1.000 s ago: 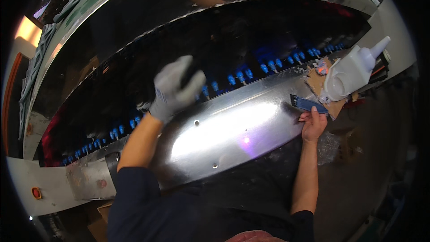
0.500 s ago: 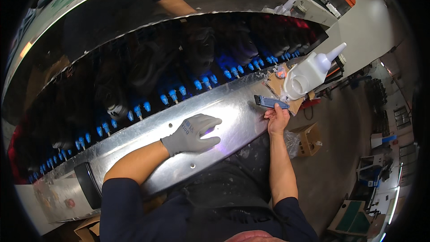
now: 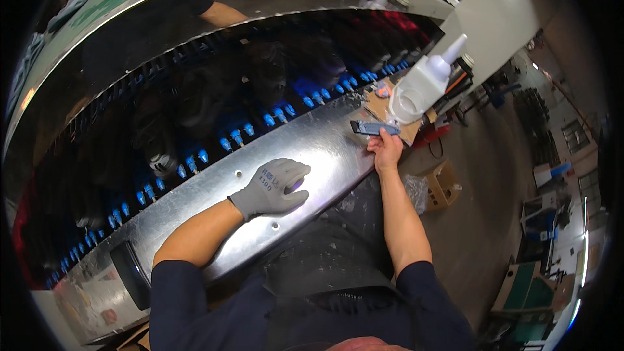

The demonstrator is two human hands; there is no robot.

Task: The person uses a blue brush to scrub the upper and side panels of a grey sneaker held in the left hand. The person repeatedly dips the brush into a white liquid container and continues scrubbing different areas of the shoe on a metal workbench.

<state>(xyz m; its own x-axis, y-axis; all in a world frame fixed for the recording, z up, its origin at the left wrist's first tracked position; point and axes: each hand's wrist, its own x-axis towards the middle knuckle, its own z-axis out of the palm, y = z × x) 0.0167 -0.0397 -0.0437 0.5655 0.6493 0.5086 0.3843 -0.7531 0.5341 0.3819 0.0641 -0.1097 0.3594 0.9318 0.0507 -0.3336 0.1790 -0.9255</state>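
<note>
My left hand point(image 3: 275, 186), in a grey knit glove with dark printing on its back, hovers over or rests on the shiny metal ledge point(image 3: 328, 149). Its fingers reach forward with the thumb apart, and nothing shows between them. Bare and closed, my right hand point(image 3: 386, 150) grips a flat, dark blue-grey, bar-shaped tool point(image 3: 373, 128) with a black end. The tool's exact kind cannot be made out. Just beyond it stands a white plastic squeeze bottle point(image 3: 422, 88) with a long nozzle, beside a scrap of brown cardboard point(image 3: 379, 105).
A row of blue-tipped fittings point(image 3: 279, 114) lines the ledge's far side, before a dark machine opening holding dark, shoe-like shapes. A black oblong object point(image 3: 130, 275) lies at the ledge's left end. An opened cardboard box point(image 3: 443, 185) sits on the floor at right.
The view has shifted, so the ledge and bottle appear further left. The left fingers and thumb look slightly closer together. My right hand still holds the bar-shaped tool.
</note>
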